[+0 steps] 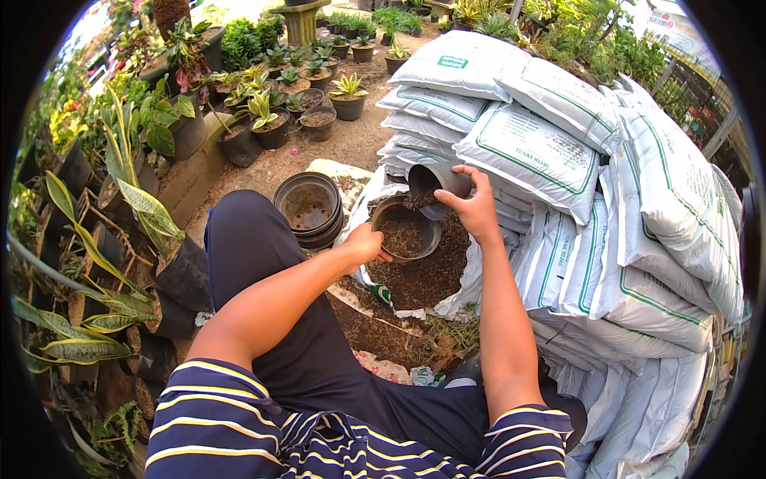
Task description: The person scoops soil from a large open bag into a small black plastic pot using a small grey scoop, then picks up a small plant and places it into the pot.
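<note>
My left hand (pixel 366 244) grips the rim of a black plastic plant pot (pixel 429 232) at its near left side. Dark potting soil (pixel 402 238) covers the inside of that pot. Above its far right rim, my right hand (pixel 470 200) holds a smaller dark container (pixel 440 178), tipped to the left. Loose soil (pixel 422 200) sits at the container's mouth, over the pot. Under both lies an opened white sack (pixel 365 269) with its edges folded down, full of the same dark soil (pixel 440 278).
A stack of black pots (pixel 308 206) stands left of the sack, beyond my knee. White printed sacks (pixel 532 149) are piled high close on the right. Snake plants (pixel 143 209) in pots line the left side. Potted plants (pixel 349 96) stand farther back on bare ground.
</note>
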The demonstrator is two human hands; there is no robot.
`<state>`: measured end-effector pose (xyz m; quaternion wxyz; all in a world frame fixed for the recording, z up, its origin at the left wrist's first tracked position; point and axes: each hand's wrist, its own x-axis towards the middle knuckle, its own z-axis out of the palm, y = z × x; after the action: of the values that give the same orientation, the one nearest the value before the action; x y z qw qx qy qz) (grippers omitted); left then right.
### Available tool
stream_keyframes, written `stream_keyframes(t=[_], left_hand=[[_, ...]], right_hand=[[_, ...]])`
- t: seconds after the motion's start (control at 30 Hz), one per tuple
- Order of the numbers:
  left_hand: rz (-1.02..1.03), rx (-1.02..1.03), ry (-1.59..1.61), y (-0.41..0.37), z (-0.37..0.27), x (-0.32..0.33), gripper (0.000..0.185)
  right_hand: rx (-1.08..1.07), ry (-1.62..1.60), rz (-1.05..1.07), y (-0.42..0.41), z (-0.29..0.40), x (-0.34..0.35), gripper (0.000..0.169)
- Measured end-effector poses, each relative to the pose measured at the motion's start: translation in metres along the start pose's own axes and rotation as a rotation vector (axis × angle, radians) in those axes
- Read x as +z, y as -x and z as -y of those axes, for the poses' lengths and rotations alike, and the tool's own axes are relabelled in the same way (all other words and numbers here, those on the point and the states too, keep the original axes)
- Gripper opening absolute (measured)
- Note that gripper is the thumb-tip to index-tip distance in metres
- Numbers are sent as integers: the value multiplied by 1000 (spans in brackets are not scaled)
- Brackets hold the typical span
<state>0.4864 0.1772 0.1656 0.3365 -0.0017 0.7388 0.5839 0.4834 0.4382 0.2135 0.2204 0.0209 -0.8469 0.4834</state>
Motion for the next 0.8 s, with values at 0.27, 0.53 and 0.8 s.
stream_keyframes(t=[0.27, 0.53, 0.8], left_hand=[[-6, -3, 3, -5, 5, -2, 30], [-13, -16, 28, 2, -1, -1, 31], [-30, -66, -58, 4, -7, 0, 29]], right_hand=[[-135, 167, 83, 1, 30, 7, 63], [-120, 54, -101, 0, 0, 9, 59], [471, -497, -333, 43, -126, -2, 61]])
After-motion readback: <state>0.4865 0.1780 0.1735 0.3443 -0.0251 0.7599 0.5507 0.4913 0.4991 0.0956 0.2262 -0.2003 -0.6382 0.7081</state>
